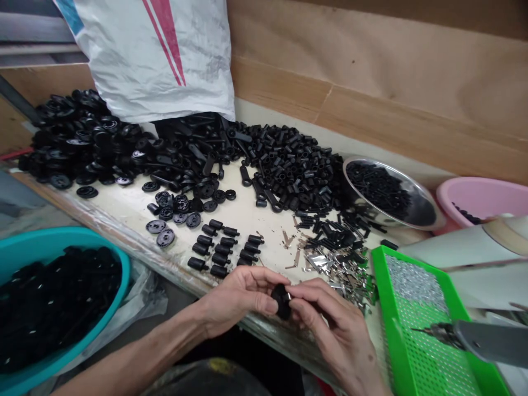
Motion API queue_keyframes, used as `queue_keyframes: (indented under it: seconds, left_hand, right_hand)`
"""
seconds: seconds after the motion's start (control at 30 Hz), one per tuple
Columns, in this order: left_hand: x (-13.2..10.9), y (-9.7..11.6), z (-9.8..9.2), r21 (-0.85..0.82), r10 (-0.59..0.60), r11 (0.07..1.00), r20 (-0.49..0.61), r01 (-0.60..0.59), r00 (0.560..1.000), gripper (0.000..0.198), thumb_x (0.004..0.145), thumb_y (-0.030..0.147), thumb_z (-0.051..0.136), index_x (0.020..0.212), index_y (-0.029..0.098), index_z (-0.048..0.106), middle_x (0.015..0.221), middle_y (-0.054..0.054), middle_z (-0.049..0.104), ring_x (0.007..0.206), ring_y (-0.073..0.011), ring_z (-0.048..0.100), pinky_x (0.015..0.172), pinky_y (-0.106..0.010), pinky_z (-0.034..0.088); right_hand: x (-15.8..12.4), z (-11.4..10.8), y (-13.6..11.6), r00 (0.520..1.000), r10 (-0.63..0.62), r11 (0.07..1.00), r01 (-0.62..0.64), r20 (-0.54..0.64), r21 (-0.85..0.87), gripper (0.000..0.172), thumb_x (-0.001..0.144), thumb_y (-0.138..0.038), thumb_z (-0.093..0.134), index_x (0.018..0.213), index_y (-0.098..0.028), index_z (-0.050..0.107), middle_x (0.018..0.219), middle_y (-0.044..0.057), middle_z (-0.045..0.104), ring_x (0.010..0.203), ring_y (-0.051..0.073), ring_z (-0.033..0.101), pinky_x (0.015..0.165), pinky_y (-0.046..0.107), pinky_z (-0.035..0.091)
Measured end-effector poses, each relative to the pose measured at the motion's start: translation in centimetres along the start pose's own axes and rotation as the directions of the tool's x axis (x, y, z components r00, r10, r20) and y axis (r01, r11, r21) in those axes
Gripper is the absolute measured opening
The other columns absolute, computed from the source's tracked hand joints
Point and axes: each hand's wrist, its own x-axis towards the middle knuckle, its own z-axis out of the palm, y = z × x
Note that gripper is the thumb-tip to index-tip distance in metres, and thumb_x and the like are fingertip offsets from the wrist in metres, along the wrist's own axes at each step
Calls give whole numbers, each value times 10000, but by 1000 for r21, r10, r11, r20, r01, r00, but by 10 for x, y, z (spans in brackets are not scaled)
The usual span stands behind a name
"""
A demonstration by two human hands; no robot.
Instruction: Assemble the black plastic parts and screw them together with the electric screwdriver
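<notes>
Black fitting [281, 301] inside two-handed grip [285, 294]

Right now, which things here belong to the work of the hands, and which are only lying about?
Belong to the work:
black part; left hand; right hand; metal clips

Lying about:
white sack; steel bowl; teal basin; pink basin

Soft even light, glare on steel bowl [421, 208], edges warped
</notes>
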Motion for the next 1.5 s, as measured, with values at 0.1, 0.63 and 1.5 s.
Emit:
queue_keyframes:
  seconds: [0.1,0.63,1.5]
  left_hand:
    - [0,-1,-1,19,-10,1000,16,9,1000,396,645,169,786,1032,143,710,901,-63,680,780,-126,577,709,-228,425]
    - [1,-11,1,205,123,974,-97,-101,988,327,799,270,696,1110,171,676,808,-32,662,679,-104,555,694,-237,441]
    - [9,-19,15,-56,16,998,-36,-18,999,243,761,212,714,968,86,709,724,-68,659,584,-96,591,537,-176,437]
  right_hand:
    - [-1,1,3,999,2,1000,-3,-37,-24,156,865,-105,575,917,-221,665,790,-11,658,676,92,640,603,162,495]
    - [-12,21,12,985,-22,996,7,-170,-91,105,873,-95,571,866,-191,614,739,-11,607,635,85,604,607,169,483]
    - [-19,10,22,982,-50,998,44,-180,-34,164,825,-95,614,918,-205,694,834,40,646,743,134,649,642,213,538]
